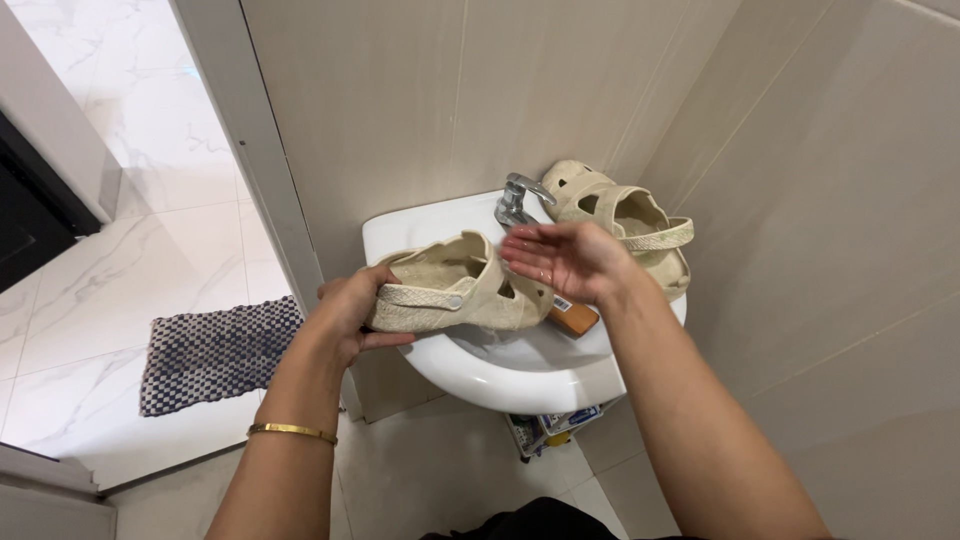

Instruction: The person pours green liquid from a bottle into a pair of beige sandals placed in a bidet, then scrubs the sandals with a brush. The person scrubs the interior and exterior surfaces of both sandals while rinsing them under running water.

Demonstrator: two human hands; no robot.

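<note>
Head view: my left hand (pixel 350 310) grips the heel of a beige perforated rubber clog (pixel 455 290) over the glossy white sink (pixel 500 375). My right hand (pixel 560 260) hovers flat, fingers (pixel 520 245) extended, wet, holding nothing. A second clog (pixel 620 215) rests beside the chrome tap (pixel 515 200).

Head view, single camera: I look steeply down from head height onto a white sink (pixel 500 375) set in a tiled corner, close enough that both forearms fill the lower frame; doorway and patterned mat (pixel 215 350) lie left.
</note>
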